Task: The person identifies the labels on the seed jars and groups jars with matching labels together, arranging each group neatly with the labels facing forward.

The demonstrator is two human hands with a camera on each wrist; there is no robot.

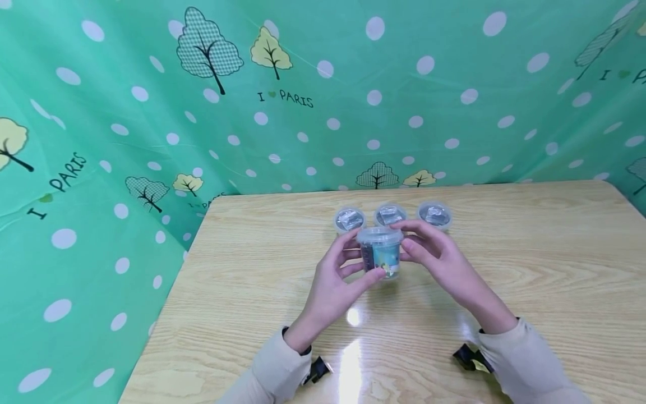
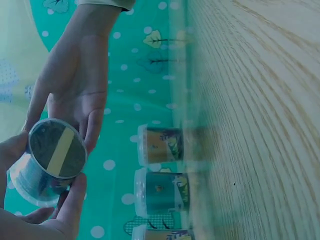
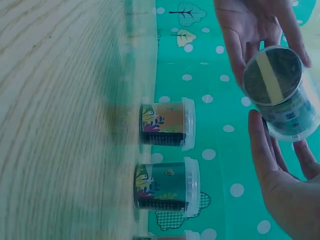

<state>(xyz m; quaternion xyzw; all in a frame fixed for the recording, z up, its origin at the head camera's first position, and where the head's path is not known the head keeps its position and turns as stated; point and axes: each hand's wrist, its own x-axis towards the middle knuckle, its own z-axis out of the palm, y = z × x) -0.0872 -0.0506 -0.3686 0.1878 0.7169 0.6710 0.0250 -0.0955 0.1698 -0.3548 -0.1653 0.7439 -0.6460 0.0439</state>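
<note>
A small clear plastic tub (image 1: 381, 255) with a lid and a blue printed label is held between both hands, raised off the table. My left hand (image 1: 340, 283) grips its left side, thumb across the front and fingers behind. On the right side, my right hand (image 1: 444, 261) holds it near the rim, with thumb and fingers around the lid edge. The tub's dark underside (image 2: 45, 145) shows in the left wrist view, crossed by a pale strip (image 2: 60, 152). What fills the tub is hard to make out.
Behind it stand three similar lidded tubs in a row: left (image 1: 349, 220), middle (image 1: 390, 213) and right (image 1: 435, 215). They sit near the back of the wooden table (image 1: 242, 292). A green dotted cloth (image 1: 343, 67) hangs behind. Black wrist pieces (image 1: 317, 370) show by the sleeves.
</note>
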